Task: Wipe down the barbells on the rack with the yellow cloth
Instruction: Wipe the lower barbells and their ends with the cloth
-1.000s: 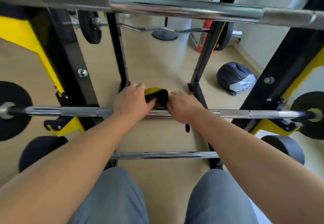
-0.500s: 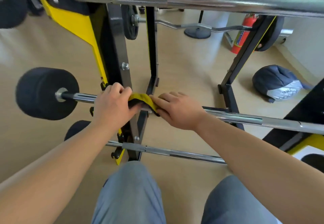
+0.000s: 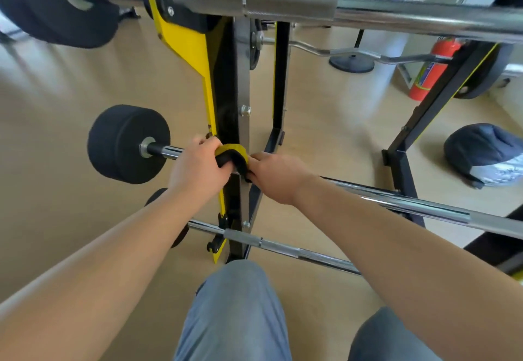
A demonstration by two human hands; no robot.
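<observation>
A yellow and black cloth (image 3: 232, 155) is draped over the middle barbell (image 3: 410, 203), right beside the rack's black and yellow left upright (image 3: 226, 100). My left hand (image 3: 196, 168) grips the cloth's left end around the bar. My right hand (image 3: 276, 176) holds its right end, fingers curled over the bar. That bar's black weight plate (image 3: 124, 144) sits at the left. Another barbell (image 3: 396, 14) runs across the top, and a third one (image 3: 283, 247) lies lower down near my knees.
A curl bar (image 3: 334, 51) rests at the back of the rack. A red fire extinguisher (image 3: 430, 69) stands at the right by the rack's right leg (image 3: 418, 123). A grey bag (image 3: 486, 154) lies on the tan floor.
Both hands have slid the cloth left along the middle bar, from its centre to the left upright. My view has swung left with them, bringing the left weight plate in.
</observation>
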